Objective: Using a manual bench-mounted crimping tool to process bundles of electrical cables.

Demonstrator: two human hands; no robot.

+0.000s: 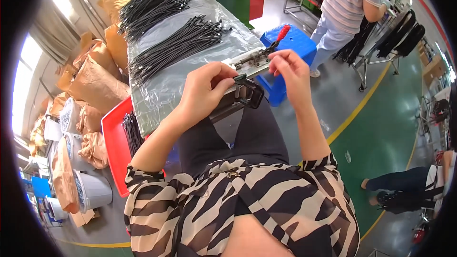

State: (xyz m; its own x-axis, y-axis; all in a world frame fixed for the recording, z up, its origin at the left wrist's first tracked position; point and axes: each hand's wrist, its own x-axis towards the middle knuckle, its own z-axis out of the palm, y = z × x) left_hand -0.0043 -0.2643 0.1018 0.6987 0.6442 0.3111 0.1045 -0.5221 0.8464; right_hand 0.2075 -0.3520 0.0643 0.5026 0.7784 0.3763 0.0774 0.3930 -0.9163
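A metal toggle-clamp fixture (252,62) with a red handle (283,32) sits at the table's near right corner, its handle pointing up. Below it hangs a black C-shaped clamp (251,96). My left hand (202,90) is closed in a pinch at the fixture's left end, beside a small dark piece; whether the fingers grip that piece is unclear. At the other end my right hand (293,74) has thumb and forefinger drawn together, and what lies between them is too small to make out. Black cables (178,45) with metal ends lie bundled on the table beyond.
Plastic sheeting covers the table (152,100). A red tray (114,138) with more cables stands at left, near paper sacks (95,78) and grey buckets (95,190). A blue stool (297,43) is behind the fixture. A person (350,9) stands at far right.
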